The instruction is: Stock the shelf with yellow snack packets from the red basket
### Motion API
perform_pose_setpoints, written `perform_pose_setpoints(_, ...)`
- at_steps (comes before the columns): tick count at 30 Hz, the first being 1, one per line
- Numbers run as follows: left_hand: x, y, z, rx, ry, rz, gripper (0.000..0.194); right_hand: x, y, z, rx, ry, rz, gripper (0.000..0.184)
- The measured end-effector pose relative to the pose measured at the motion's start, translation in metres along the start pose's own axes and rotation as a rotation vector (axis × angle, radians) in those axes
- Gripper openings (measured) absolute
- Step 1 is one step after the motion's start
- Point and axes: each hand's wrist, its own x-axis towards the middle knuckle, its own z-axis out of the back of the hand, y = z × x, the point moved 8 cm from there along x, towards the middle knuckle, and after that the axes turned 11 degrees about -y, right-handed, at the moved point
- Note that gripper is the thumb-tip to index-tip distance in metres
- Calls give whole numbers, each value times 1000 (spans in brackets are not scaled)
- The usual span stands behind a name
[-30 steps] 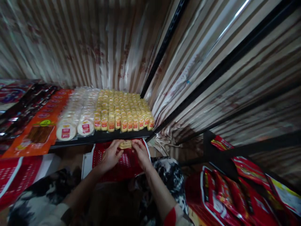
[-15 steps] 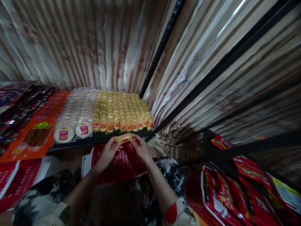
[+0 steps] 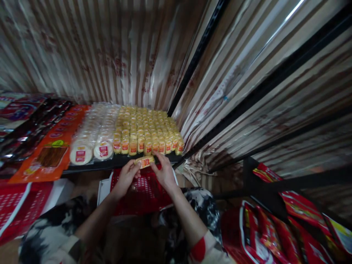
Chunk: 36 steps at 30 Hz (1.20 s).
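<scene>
Above the red basket [image 3: 117, 203], a small yellow wrapped snack [image 3: 145, 162] with a red-and-white label lies level between my hands. My left hand [image 3: 126, 179] pinches its left end between thumb and fingers. At the other end, my right hand [image 3: 164, 175] has thumb and forefinger apart around the tip; whether they touch the wrapper I cannot tell. Just behind, rows of matching yellow wrapped snacks [image 3: 148, 130] stand packed on the black shelf [image 3: 121, 161]. The basket's holes show under my hands.
Left of the yellow rows are round white packs [image 3: 81, 154], an orange pouch [image 3: 52, 156] and dark shiny packs [image 3: 30, 135]. Another red basket [image 3: 24, 205] stands lower left. Red packets [image 3: 275, 234] fill a container at right. Black posts [image 3: 198, 58] and a striped curtain [image 3: 110, 47] enclose the shelf.
My right hand has loosened from the snack's right end, its fingers spreading. The snack has turned so its label faces up more. The view has shifted slightly left.
</scene>
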Motion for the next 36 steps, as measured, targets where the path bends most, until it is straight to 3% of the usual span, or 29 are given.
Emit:
perform_pose_setpoints(2, 1, -9, 5, 74, -15, -64, 39, -1, 18, -3, -99, 76, 172, 48)
perform_pose_setpoints(4, 1, -19, 10, 191, -44, -154, 34, -4, 25, -10, -150, 154, 249, 53)
perform_pose_setpoints(8, 3, -34, 17, 439, -78, -340, 29, -7, 24, -24, -167, 230, 247, 53)
perform_pose_setpoints(11, 7, -41, 19, 472, -108, -423, 29, -7, 19, -33, -129, 222, 195, 42)
perform_pose_setpoints(18, 16, -36, 16, 185, -173, -369, 46, 1, -4, -43, -50, 0, -134, 31)
perform_pose_setpoints(23, 16, -29, 11, 171, -189, -364, 45, 4, -7, -49, -26, -96, -200, 37)
perform_pose_setpoints(28, 15, -26, 7, 243, -171, -383, 33, 3, -8, -55, -77, -126, -189, 32)
perform_pose_setpoints(32, 17, -22, 8, 265, -165, -369, 37, 2, -5, -59, -145, -136, -82, 26)
perform_pose_setpoints(36, 17, -20, 8, 292, -151, -377, 42, 0, 1, -62, -123, -153, 31, 32)
